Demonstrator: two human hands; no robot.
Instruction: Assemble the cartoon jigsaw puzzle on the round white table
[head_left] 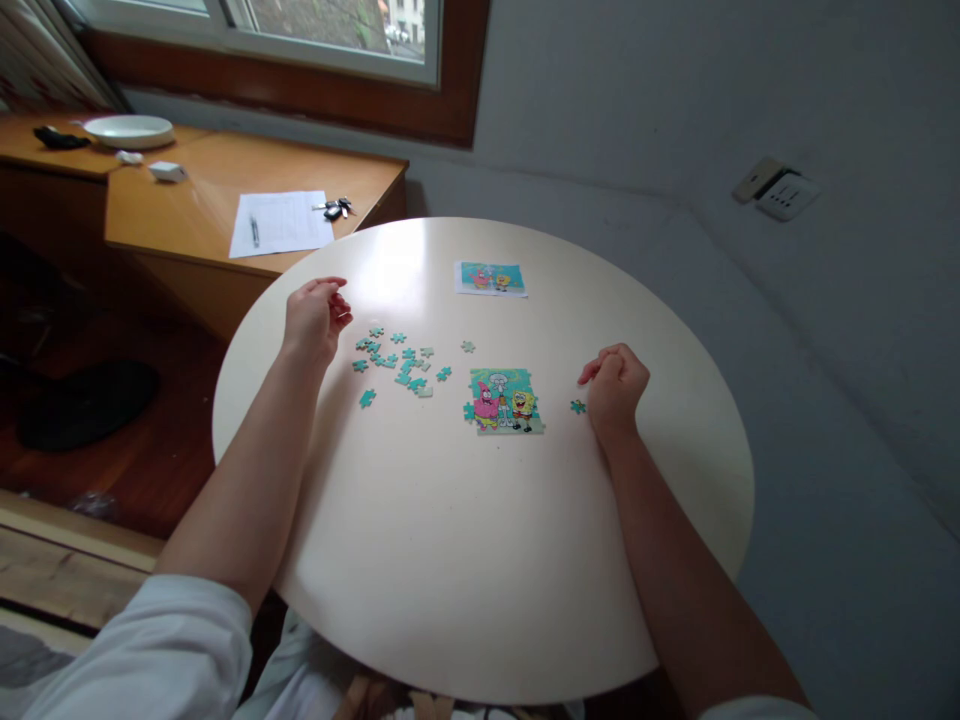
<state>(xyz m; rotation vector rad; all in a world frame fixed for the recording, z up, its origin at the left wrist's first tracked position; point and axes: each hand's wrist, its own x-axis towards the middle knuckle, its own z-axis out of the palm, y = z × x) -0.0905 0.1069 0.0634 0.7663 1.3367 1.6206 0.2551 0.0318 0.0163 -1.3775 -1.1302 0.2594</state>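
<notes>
My left hand (pixel 316 315) is held at the left of the round table, its fingers loosely bent and apart, with nothing visible in them. Right beside it lie several loose teal jigsaw pieces (pixel 409 354) in a scattered group. Near the middle is a partly joined jigsaw puzzle (pixel 504 402) showing pink, grey-green and yellow cartoon figures. My right hand (pixel 616 385) rests as a fist to the right of the puzzle, and no object shows in it. A single jigsaw piece (pixel 577 406) lies just left of that hand. Another loose piece (pixel 468 346) sits above the puzzle.
A small picture card (pixel 491 279) with similar figures lies at the far side of the white round table (pixel 465 560). Behind, a wooden desk (pixel 202 190) holds papers (pixel 277 222), keys (pixel 336 208) and a white dish (pixel 130 131). A wall stands close on the right.
</notes>
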